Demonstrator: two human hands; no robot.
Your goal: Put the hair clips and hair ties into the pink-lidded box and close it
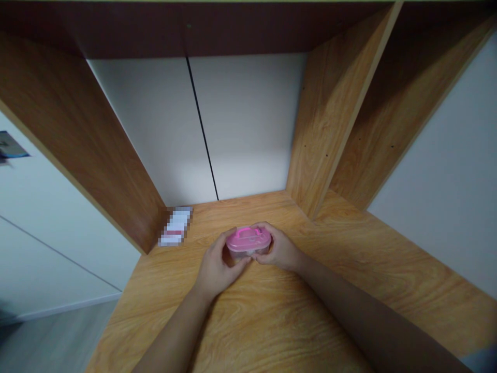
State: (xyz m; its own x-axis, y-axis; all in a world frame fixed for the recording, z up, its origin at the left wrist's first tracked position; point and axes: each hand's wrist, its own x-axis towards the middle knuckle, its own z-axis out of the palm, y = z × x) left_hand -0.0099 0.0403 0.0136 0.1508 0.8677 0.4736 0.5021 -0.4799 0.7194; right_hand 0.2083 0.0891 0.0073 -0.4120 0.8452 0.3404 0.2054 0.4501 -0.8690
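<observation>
A small clear plastic box with a pink lid and pink handle rests on the wooden desk, near its middle. My left hand cups the box's left end, fingers curled around its side. My right hand wraps the right end, fingers over the lid's far edge. Both hands grip the box between them. What is inside the box is too small to make out.
A small blurred white and red flat item lies at the desk's back left corner. Wooden side panels rise on the left and right, with a white back wall behind. Floor shows at lower left.
</observation>
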